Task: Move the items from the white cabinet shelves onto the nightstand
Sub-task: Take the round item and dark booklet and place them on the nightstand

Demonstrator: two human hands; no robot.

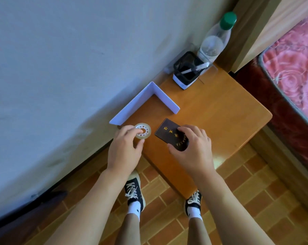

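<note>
Two hands low over the near-left corner of the nightstand (211, 112), each on one item. Left hand (124, 147) pinching a roll of clear tape (143, 133) between thumb and fingertips at the rim; roll lying flat on the wood, just beside the nightstand's left edge. Right hand (192, 147) curled over the near end of a small dark booklet (169, 132) with gold lettering, fingers over the top, thumb at the near edge; booklet flat on the wood, just right of the tape and apart from it. Judged light, both of them. Tape roll probably stiff and smooth, apt to slip on its glossy outer band and to roll if set on edge, so best taken across the rim or through the centre hole and laid flat. Booklet thin, likely with a somewhat stiff cover, hard to lift off a flat top from above; best slid to an edge or tipped up by one corner, then pinched across both covers. Count on the nightstand: one tape roll, one booklet, one white L-shaped bookend (149, 101) against the wall, one black-and-white pen holder (186, 73) with one pen (196, 68) visible inside, one clear bottle (215, 41) with a green cap at the far corner. No white cabinet in view.
</note>
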